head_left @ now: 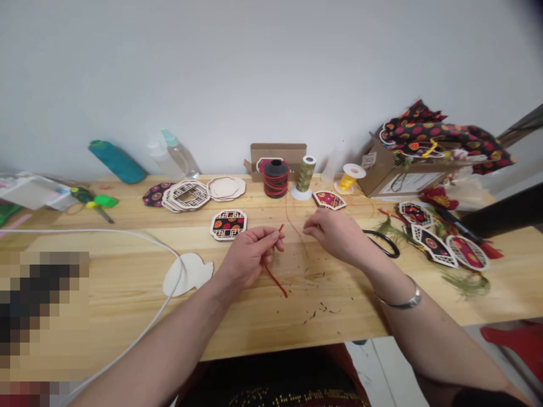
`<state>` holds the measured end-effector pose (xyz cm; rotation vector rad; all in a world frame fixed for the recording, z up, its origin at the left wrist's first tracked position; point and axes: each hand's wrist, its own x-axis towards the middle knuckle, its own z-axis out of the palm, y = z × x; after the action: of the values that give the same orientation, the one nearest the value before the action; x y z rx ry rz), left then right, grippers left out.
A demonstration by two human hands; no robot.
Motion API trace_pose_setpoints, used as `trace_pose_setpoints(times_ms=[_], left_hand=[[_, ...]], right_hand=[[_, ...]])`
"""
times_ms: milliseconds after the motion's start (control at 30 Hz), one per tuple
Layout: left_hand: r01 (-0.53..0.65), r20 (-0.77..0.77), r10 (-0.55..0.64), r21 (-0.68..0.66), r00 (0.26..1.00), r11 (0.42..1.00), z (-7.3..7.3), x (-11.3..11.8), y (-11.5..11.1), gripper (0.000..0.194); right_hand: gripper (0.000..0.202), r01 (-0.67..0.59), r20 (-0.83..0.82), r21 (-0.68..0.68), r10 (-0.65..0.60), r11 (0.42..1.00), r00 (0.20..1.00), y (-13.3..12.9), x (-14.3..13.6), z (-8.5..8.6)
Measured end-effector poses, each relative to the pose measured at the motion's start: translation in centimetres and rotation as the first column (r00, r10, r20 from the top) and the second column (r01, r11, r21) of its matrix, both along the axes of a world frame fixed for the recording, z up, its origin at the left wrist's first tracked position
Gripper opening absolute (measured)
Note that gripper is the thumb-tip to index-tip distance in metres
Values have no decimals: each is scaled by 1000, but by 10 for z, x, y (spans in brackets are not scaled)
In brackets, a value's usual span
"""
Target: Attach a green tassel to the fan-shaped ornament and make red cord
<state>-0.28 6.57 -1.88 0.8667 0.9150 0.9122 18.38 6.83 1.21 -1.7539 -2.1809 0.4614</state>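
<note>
Left hand pinches a red cord; right hand pinches thin thread; cardboard box holds patterned fabric

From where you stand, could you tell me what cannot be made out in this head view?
- Left edge: a pixelated block hides the table there.
- Right hand: whether it pinches the thin thread is too fine to tell.
- Scissors: mostly covered by that hand.
- Box label: print too small.
- Left hand covers the red cord's middle.
</note>
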Motion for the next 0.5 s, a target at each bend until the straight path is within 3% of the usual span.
trace_pose_setpoints(times_ms=[67, 167, 333, 500], left_hand=[[-26, 2, 26, 9, 1000, 1000, 0, 0, 1, 15], [-43, 12, 43, -1, 999, 999, 0, 1, 1, 15], [-66, 26, 66, 1, 997, 998, 0, -1, 0, 16], [-59, 31, 59, -4, 998, 998, 0, -1, 1, 17]], right_hand=[[18, 64, 261, -114, -32, 991, 965, -7, 0, 10], [24, 33, 429, -173, 45, 984, 902, -16, -8, 16], [21, -40, 511, -155, 114, 987, 852, -22, -22, 2], [23, -11, 442, -202, 101, 979, 891, -16, -22, -1]])
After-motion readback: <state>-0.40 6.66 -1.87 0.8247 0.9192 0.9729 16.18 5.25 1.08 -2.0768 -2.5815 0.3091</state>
